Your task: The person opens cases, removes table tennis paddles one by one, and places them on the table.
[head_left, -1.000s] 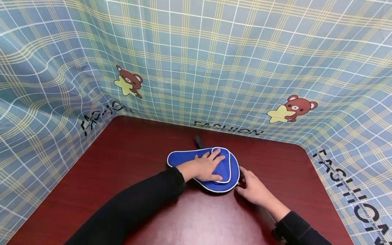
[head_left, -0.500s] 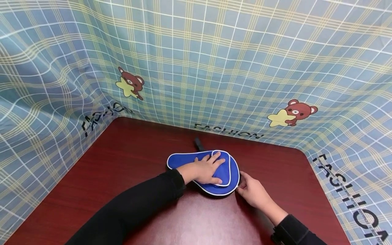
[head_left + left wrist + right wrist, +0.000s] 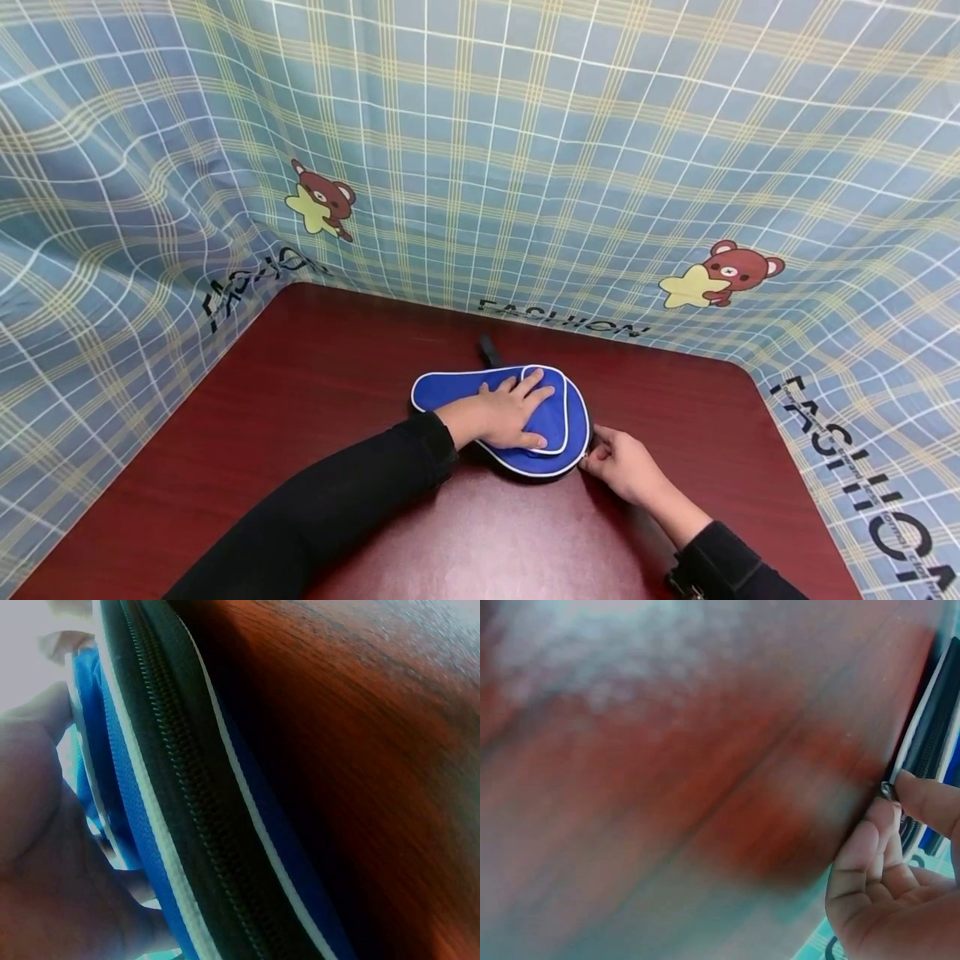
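Observation:
A blue table tennis paddle case (image 3: 446, 387) with white piping lies on the table, its narrow handle end to the left and its round end to the right. My left hand (image 3: 508, 417) presses on the small front pocket (image 3: 557, 421) with its fingers spread. Along the case's side, the left wrist view shows a black zipper (image 3: 176, 757) with its teeth joined. At the round end, my right hand (image 3: 624, 468) pinches the metal zipper pull (image 3: 887, 790) between thumb and curled fingers.
A black strap (image 3: 489, 351) sticks out from the far side of the case. Under everything is a dark red wooden table (image 3: 360, 350). A plaid curtain (image 3: 525, 183) with bear prints surrounds its back and sides.
The fingers of my right hand have closed in from loosely spread to a pinch at the zipper pull. My left hand and the case have stayed in place.

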Tool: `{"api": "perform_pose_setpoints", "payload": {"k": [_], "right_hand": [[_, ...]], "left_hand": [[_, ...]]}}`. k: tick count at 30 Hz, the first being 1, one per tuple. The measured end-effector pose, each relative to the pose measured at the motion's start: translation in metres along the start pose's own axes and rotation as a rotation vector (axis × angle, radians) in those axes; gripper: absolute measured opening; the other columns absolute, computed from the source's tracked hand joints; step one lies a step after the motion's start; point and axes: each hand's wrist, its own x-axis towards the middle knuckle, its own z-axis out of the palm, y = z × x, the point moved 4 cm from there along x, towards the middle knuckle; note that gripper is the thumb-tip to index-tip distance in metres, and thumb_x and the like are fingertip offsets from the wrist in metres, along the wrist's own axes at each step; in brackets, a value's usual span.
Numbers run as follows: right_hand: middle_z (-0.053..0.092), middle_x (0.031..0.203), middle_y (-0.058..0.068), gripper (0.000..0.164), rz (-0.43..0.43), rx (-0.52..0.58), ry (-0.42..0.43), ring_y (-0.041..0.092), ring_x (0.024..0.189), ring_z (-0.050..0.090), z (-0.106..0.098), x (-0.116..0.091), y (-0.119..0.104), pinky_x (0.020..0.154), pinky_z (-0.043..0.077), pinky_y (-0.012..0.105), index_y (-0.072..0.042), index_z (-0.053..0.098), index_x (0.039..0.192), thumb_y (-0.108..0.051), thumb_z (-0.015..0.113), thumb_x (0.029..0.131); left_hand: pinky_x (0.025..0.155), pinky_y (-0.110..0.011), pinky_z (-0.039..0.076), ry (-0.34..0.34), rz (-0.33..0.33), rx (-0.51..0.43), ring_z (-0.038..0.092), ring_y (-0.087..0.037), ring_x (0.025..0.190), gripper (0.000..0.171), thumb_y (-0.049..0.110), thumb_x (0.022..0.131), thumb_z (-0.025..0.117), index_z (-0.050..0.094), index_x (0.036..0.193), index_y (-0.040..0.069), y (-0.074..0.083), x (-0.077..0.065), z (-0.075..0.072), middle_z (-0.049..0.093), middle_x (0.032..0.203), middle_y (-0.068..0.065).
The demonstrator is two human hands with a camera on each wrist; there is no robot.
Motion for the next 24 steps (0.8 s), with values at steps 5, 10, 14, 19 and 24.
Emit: {"api": "perform_pose_setpoints", "payload": {"k": [5,10,14,19,24], "right_hand": [[0.065,0.068,-0.002,0.062,-0.018,0.013,-0.016,0.006,0.059,0.056,-0.003,0.002,0.001,0.056,0.045,0.022,0.007,0.056,0.139,-0.012,0.078,0.084],[0.065,0.07,-0.003,0.061,-0.005,0.007,-0.025,0.006,0.062,0.057,-0.001,0.004,0.005,0.057,0.046,0.022,0.008,0.054,0.14,-0.01,0.077,0.085],[0.065,0.072,-0.001,0.062,0.012,0.009,-0.014,0.007,0.062,0.057,-0.002,0.003,0.005,0.058,0.046,0.022,0.008,0.053,0.141,-0.01,0.076,0.086],[0.065,0.074,0.001,0.063,0.024,-0.003,0.008,0.007,0.063,0.056,0.0,-0.001,0.0,0.058,0.045,0.022,0.01,0.048,0.144,-0.008,0.074,0.089],[0.064,0.073,-0.003,0.081,-0.025,-0.163,0.004,0.006,0.066,0.057,0.007,-0.008,-0.014,0.062,0.047,0.025,0.018,0.031,0.15,-0.011,0.075,0.088]], "left_hand": [[0.117,-0.07,0.029,0.002,0.01,-0.049,0.019,-0.037,0.158,0.083,0.063,0.097,0.053,0.009,0.163,0.038,0.0,0.001,-0.003,-0.005,0.174,0.008],[0.117,-0.072,0.027,-0.016,0.015,-0.081,0.018,-0.039,0.158,0.084,0.064,0.097,0.053,0.008,0.163,0.039,-0.002,0.003,-0.002,-0.007,0.174,0.01],[0.117,-0.071,0.029,-0.013,0.032,-0.064,0.019,-0.04,0.158,0.085,0.064,0.097,0.052,0.006,0.164,0.038,-0.002,0.006,-0.003,-0.007,0.174,0.009],[0.116,-0.067,0.034,0.017,0.032,-0.006,0.023,-0.04,0.156,0.085,0.067,0.097,0.05,0.007,0.164,0.039,0.0,0.007,-0.005,-0.005,0.174,0.008],[0.115,-0.065,0.037,0.039,0.009,0.037,0.027,-0.038,0.155,0.084,0.07,0.096,0.049,0.008,0.163,0.042,0.002,0.006,-0.001,-0.004,0.174,0.01]]}}
